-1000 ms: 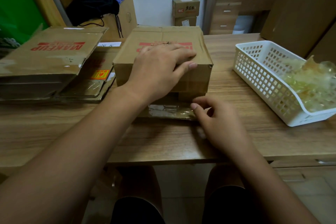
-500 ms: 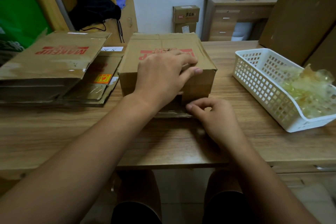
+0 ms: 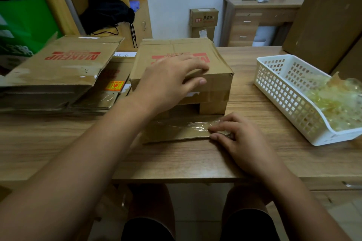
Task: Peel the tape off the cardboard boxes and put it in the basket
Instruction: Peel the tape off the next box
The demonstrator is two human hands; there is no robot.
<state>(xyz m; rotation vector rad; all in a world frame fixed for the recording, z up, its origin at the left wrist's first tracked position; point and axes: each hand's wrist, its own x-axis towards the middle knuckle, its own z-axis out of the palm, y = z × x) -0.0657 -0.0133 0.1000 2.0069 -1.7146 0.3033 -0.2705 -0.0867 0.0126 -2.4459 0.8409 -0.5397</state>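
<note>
A box (image 3: pixel 182 49) at mid-desk (image 3: pixel 176 158) is held down by the left hand (image 3: pixel 168 82), with the fingers laid flat on its top. Tape (image 3: pixel 188 126) is seen along the front flap (image 3: pixel 166 135), folded down onto the desk. Its right end is met by the curled fingertips of the right hand (image 3: pixel 241 143); a pinch cannot be confirmed. Peeled tape (image 3: pixel 337 100) is heaped in the basket (image 3: pixel 282 88) at right.

Box (image 3: pixel 176 47) matt cardboard — tape (image 3: pixel 188 126) glossy, crinkled; basket (image 3: pixel 284 88) white plastic; table (image 3: pixel 39 139) wood-grain.
</note>
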